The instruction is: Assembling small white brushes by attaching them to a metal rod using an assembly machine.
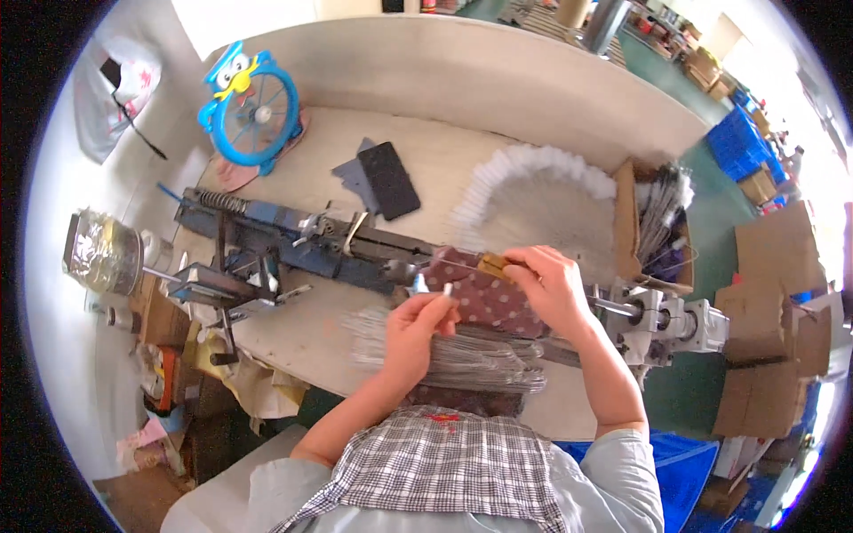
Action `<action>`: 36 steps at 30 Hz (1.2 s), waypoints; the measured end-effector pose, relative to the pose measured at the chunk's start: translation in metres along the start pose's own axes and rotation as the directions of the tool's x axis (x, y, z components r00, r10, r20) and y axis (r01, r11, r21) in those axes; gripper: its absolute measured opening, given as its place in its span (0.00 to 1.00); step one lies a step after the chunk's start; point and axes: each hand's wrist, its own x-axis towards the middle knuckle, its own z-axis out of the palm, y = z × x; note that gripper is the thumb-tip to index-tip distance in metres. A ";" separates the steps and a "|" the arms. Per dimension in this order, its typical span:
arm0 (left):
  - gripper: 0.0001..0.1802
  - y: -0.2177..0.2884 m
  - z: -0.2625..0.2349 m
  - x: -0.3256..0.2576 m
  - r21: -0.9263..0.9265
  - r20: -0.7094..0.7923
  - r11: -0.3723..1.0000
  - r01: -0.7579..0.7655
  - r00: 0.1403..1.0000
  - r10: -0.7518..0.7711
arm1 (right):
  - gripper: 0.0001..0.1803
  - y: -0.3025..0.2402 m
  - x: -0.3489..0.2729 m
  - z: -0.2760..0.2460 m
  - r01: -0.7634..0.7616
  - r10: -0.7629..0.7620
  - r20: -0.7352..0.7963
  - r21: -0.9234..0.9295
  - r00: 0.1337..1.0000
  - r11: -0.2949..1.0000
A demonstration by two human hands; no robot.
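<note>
Near the middle of the bench, my left hand (pixel 421 330) is closed in a pinch, with a small white piece (pixel 448 290) sticking up from the fingertips. My right hand (pixel 553 282) is bent over a yellow-brown block (pixel 491 265) on the machine, its thumb and fingers drawn together at the block's right end. Whatever those fingers grip is hidden. A thin wire runs left from the block. Under both hands lies a maroon polka-dot cloth (pixel 484 306). A bundle of thin metal wires (pixel 480 364) rests between the cloth and my apron.
The long dark machine (pixel 293 233) crosses the bench, ending in metal clamps (pixel 671 322) at right. Behind it are a white-tipped fan of wires (pixel 533 182), a dark phone (pixel 388 180) and a blue toy-shaped fan (pixel 256 111). A cardboard box (pixel 628 222) holds more wires.
</note>
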 end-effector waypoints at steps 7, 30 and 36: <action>0.08 -0.030 0.038 0.031 0.079 0.125 0.996 -0.046 0.992 0.036 | 0.09 0.020 -0.024 -0.020 -0.089 0.087 0.026 0.066 0.996 0.994; 0.12 0.003 0.026 0.019 -0.135 -0.034 0.988 0.074 0.996 -0.079 | 0.08 -0.010 0.020 0.030 0.122 -0.119 0.056 -0.051 0.991 0.991; 0.21 0.004 0.028 0.021 -0.015 -0.025 0.995 0.099 0.995 -0.099 | 0.10 -0.012 0.026 0.024 -0.208 0.173 0.252 0.116 0.952 0.971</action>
